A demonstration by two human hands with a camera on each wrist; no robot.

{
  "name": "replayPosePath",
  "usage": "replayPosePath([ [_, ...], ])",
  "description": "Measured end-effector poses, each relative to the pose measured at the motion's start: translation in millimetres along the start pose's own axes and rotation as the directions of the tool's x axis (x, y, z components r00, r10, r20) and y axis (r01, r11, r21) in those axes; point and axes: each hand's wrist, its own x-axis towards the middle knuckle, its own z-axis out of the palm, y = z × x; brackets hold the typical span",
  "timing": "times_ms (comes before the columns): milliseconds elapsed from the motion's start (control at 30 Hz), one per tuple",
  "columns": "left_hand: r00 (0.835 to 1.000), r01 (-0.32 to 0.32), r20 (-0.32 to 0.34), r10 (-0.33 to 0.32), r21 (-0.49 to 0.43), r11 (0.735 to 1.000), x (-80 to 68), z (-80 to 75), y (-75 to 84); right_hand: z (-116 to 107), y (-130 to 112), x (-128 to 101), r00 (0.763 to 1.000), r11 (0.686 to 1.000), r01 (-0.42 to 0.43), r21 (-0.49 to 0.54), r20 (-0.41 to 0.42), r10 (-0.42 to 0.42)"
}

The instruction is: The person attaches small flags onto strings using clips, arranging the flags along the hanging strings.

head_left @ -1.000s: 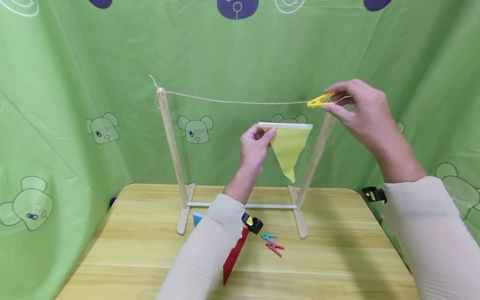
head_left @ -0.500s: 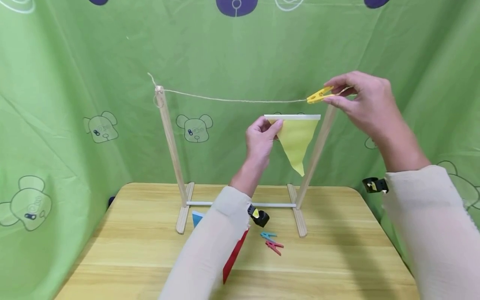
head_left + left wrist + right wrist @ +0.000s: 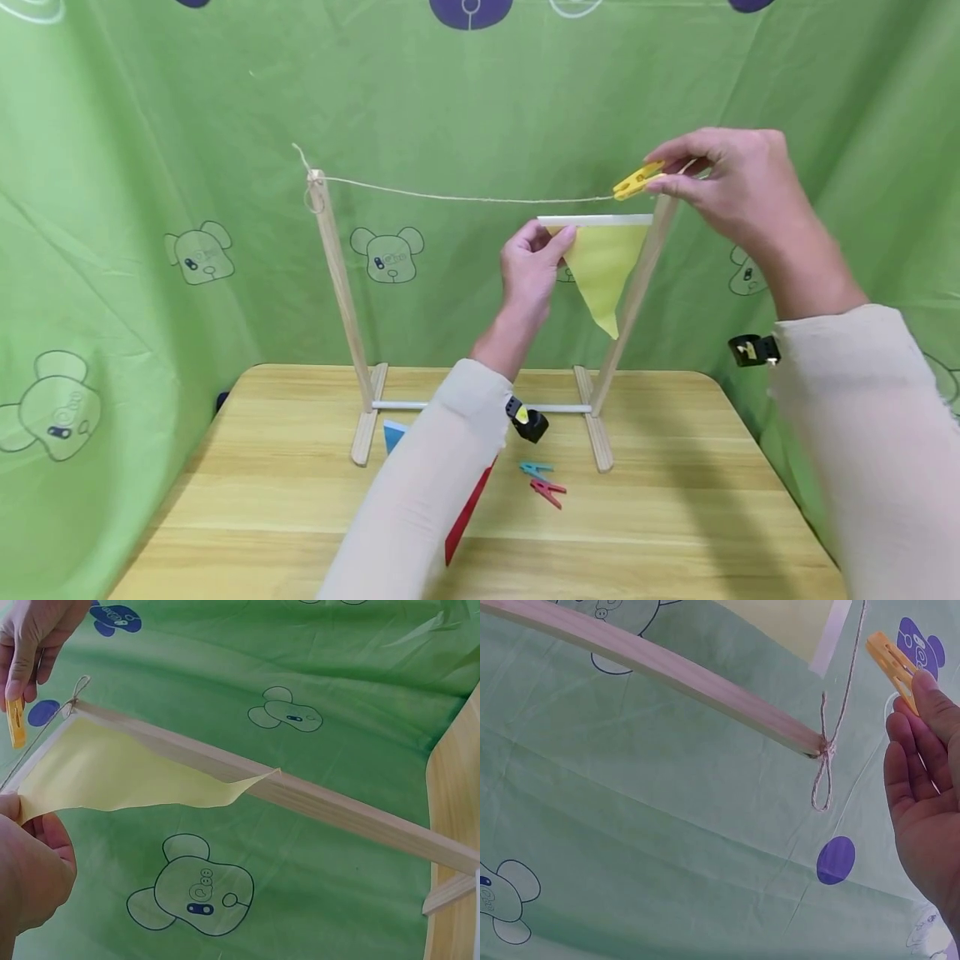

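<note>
My left hand (image 3: 534,260) pinches the left corner of a yellow triangular pennant (image 3: 602,265) with a white top band, held just under the string (image 3: 465,198). The string runs between two wooden posts (image 3: 333,275) of a small stand. My right hand (image 3: 720,187) pinches a yellow clothespin (image 3: 637,180) at the string, near the top of the right post (image 3: 637,283). In the left wrist view the pennant (image 3: 120,774) hangs beside that post (image 3: 315,799) and the clothespin (image 3: 15,720) shows at the left. The right wrist view shows the clothespin (image 3: 892,664) in my fingers (image 3: 919,750), close to the string's knot (image 3: 826,750).
The stand sits on a wooden table (image 3: 675,517). On the table lie a teal clothespin (image 3: 536,469), a red clothespin (image 3: 549,491), a red pennant (image 3: 465,517) and a blue pennant (image 3: 393,435), partly hidden by my left sleeve. A green printed cloth (image 3: 150,208) hangs behind and at both sides.
My left hand has lifted the yellow pennant up and to the right, closer to the string. My right hand with the clothespin has risen slightly by the right post.
</note>
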Motion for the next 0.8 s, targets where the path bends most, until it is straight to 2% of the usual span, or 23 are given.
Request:
replayPosePath([
  [333, 1.000, 0.025, 0.004, -0.025, -0.021, 0.999, 3.9, 3.3, 0.2, -6, 1, 6, 0.999, 0.999, -0.022, -0.027, 0.041, 0.023],
  [533, 0.999, 0.039, 0.011, -0.039, 0.013, 0.999, 7.8, 4.4, 0.2, -6, 0, 9, 0.999, 0.997, 0.027, -0.067, 0.047, -0.024],
  [800, 0.999, 0.023, 0.024, -0.022, -0.039, 0.999, 10.2, 10.3, 0.8, -7, -2, 14, 0.997, 0.992, 0.053, -0.115, 0.068, -0.045],
])
